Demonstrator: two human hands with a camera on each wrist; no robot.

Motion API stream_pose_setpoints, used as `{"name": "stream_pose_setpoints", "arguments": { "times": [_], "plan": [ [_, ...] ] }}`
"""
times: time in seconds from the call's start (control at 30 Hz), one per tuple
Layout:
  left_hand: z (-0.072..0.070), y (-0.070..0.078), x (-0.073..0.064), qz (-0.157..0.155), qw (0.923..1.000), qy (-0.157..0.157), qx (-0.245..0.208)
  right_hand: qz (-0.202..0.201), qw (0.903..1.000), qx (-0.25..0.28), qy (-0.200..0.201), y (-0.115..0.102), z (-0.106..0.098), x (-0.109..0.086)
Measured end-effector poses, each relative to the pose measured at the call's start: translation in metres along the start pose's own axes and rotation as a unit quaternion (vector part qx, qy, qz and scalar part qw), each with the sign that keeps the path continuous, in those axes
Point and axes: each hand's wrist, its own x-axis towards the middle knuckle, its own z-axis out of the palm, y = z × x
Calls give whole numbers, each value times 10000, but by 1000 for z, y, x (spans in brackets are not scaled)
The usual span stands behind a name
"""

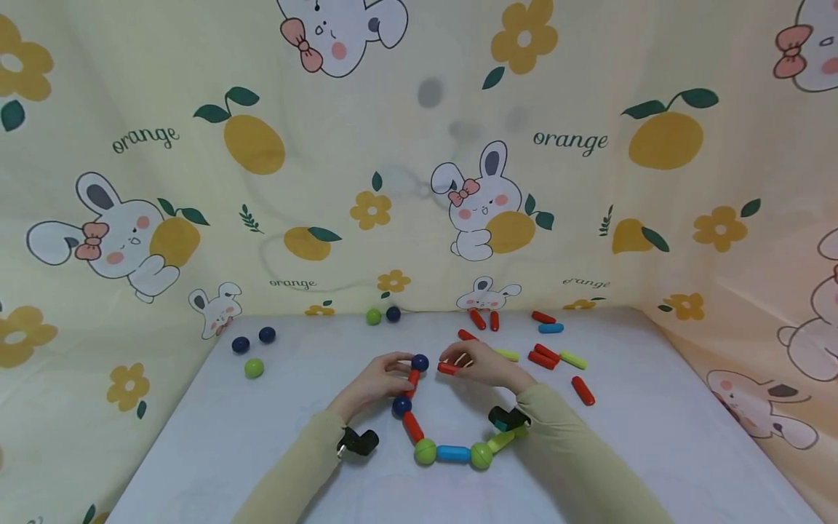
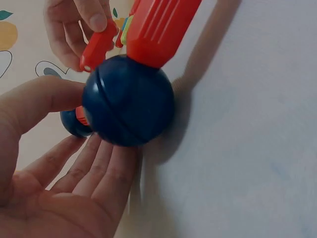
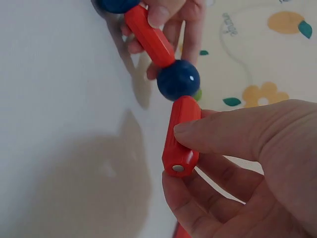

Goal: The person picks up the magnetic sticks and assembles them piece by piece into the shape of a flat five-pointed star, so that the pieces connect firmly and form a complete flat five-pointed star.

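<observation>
My left hand (image 1: pixel 374 380) pinches a red magnetic rod (image 3: pixel 149 35) between thumb and fingers. That rod joins two dark blue balls, the far ball (image 1: pixel 420 362) and the near ball (image 2: pixel 130 101). Held between my right thumb and fingers is another red rod (image 1: pixel 448 369), its bare end showing a metal disc in the right wrist view. In the head view, a small gap parts this rod from the far blue ball; my right hand (image 1: pixel 483 362) is just right of it. The chain continues through a red rod (image 1: pixel 413 427), green ball (image 1: pixel 425 451), blue rod (image 1: pixel 453 454) and second green ball (image 1: pixel 481 455).
A light green rod (image 1: pixel 501 442) extends the chain under my right wrist. Loose red rods (image 1: pixel 583 391), a blue rod (image 1: pixel 551 328) and green rods (image 1: pixel 573 359) lie to the right. Blue balls (image 1: pixel 240 345) and green balls (image 1: pixel 254 368) sit left and at the back.
</observation>
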Motion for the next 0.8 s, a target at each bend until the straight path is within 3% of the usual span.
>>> {"name": "stream_pose_setpoints", "arguments": {
  "times": [0.33,0.6,0.8],
  "plan": [
    [3,-1,6,30,9998,-142,141,-46,9999,-45,129,0,9,5],
    [9,2,16,60,9966,181,807,59,9997,164,168,-3,11,2],
    [11,4,17,48,9951,288,942,-23,9993,318,209,-2,4,-9]
  ]
}}
